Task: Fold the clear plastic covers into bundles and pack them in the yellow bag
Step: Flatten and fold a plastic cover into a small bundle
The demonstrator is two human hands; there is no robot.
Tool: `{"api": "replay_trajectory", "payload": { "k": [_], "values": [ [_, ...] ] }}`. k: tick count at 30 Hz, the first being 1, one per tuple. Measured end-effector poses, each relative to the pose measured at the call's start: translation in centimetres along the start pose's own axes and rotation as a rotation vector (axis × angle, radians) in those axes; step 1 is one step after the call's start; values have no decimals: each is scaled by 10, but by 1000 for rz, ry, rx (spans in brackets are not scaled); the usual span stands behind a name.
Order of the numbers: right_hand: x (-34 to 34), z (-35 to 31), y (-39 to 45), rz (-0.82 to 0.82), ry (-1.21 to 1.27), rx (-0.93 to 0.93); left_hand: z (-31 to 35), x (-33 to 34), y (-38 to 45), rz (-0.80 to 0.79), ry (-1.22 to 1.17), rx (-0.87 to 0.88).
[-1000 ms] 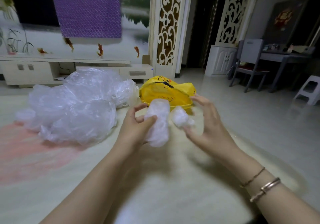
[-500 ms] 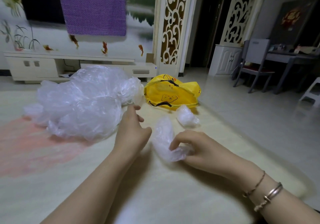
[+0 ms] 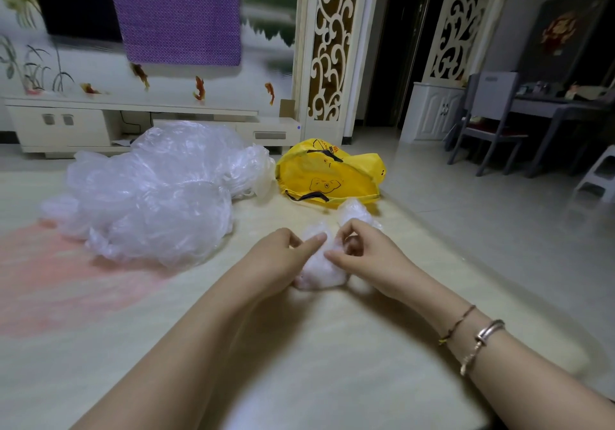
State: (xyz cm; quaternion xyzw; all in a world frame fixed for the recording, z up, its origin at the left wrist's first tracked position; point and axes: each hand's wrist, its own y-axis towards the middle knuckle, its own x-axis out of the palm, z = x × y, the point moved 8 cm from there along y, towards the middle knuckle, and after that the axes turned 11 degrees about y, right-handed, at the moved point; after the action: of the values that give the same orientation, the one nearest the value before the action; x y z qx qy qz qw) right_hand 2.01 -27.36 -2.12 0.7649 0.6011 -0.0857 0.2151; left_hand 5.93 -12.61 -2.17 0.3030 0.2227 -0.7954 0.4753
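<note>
A small crumpled bundle of clear plastic cover [image 3: 320, 271] lies low over the mat in front of me. My left hand [image 3: 278, 260] grips its left side, thumb laid across the top. My right hand [image 3: 367, 256] pinches its right side with curled fingers. A second small plastic bundle [image 3: 354, 210] lies on the mat just beyond my right hand. The yellow bag [image 3: 327, 176] lies flat behind that bundle, black drawstring showing. A big loose heap of clear plastic covers [image 3: 156, 190] sits to the left.
A pale mat with a pink patch [image 3: 66, 279] covers the floor under the work. A low white TV cabinet [image 3: 133, 123] runs along the far wall. A grey chair [image 3: 489, 123], a desk and a white step stool [image 3: 599, 176] stand at the right.
The bundle has come in between both hands; my left hand, which was apart from it half a second ago, now grips it. The second bundle, held a second ago, lies on the mat.
</note>
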Motion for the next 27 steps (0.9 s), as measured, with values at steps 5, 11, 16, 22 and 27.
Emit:
{"api": "replay_trajectory", "payload": {
  "k": [5, 11, 16, 22, 27],
  "values": [
    [-3, 3, 6, 94, -11, 80, -7, 1, 0, 56, 39, -26],
    [-19, -27, -5, 16, 338, -24, -11, 2, 4, 64, 23, -57],
    [12, -32, -27, -212, -183, -175, -12, 3, 6, 66, -10, -68],
    [25, -21, -28, -215, -355, -222, -11, -1, 4, 32, -118, -99],
    [22, -20, -21, -167, -374, -232, -3, -6, -1, -28, -137, -56]
  ]
}}
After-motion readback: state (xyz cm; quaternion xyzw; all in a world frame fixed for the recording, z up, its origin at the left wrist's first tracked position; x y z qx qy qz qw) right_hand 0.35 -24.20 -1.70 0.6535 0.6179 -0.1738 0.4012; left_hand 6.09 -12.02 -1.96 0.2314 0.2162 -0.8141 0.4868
